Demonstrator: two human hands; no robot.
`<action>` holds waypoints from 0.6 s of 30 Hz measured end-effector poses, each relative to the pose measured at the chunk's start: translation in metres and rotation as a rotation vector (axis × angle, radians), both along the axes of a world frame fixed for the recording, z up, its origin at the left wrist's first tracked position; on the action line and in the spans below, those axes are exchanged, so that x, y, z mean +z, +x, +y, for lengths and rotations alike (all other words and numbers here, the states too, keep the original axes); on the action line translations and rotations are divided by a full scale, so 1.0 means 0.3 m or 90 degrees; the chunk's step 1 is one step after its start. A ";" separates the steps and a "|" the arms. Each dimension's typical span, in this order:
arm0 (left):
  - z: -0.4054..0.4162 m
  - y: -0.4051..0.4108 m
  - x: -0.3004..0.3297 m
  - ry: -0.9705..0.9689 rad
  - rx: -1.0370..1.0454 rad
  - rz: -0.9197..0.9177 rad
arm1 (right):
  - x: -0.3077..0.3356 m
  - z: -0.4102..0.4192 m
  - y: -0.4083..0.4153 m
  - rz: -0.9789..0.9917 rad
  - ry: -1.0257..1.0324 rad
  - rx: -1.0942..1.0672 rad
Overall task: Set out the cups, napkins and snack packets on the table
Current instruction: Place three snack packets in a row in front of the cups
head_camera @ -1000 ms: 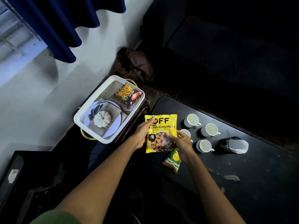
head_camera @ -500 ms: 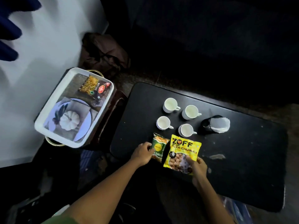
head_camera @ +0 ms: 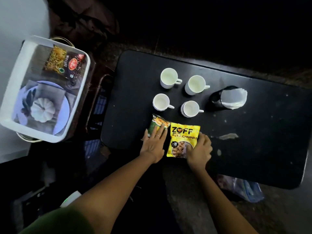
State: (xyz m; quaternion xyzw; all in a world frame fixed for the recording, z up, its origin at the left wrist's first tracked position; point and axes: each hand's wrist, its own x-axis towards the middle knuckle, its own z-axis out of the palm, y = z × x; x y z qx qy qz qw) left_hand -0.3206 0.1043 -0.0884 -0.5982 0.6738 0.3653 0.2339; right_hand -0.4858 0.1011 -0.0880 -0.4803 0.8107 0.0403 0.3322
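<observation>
**A:** Both hands are on packets. His right hand (head_camera: 199, 149) curls its fingers over the lower right corner of the yellow soya-chunks packet (head_camera: 183, 141), pinning it flat; the left hand (head_camera: 154, 142) lies with straight fingers pressed on the green packet (head_camera: 156, 125), gripping nothing.

**B:** And where do the packets sit?

**A:** Side by side, edges touching, on the black table (head_camera: 253, 149) near its front edge, just below the four white cups (head_camera: 180, 92). A dark holder with napkins (head_camera: 228, 98) stands to the right of the cups.

**B:** How would you finish this step well?

**A:** I'd square the two packets into one row, labels up, then lift both hands straight off so nothing drags. One more packet, the mixture packet (head_camera: 65, 64), lies in the white tray (head_camera: 13, 92) off to the left, well apart from the table.

**B:** Room to place it?

**A:** Plenty, I judge: bare tabletop to the right of the yellow packet, or left of the green one. The front edge is close, though, so I'd keep packets back from it.
</observation>
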 end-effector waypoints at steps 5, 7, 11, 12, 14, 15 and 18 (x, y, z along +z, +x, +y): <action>0.034 -0.008 -0.032 -0.013 -0.058 -0.066 | -0.053 0.053 0.002 -0.023 0.098 0.260; 0.040 0.003 -0.038 -0.009 -0.052 -0.081 | -0.062 0.060 0.023 -0.035 0.132 0.245; 0.033 0.040 -0.032 -0.014 -0.006 -0.103 | -0.062 0.046 0.087 -0.057 0.164 0.197; 0.032 0.051 -0.030 -0.017 -0.005 -0.114 | -0.061 0.040 0.103 -0.068 0.166 0.195; 0.032 0.072 -0.026 -0.022 0.006 -0.133 | -0.058 0.026 0.134 -0.074 0.176 0.210; 0.033 0.085 -0.024 -0.022 0.018 -0.140 | -0.058 0.019 0.149 -0.073 0.182 0.219; 0.036 0.123 -0.020 -0.021 0.037 -0.141 | -0.057 0.003 0.187 -0.087 0.199 0.214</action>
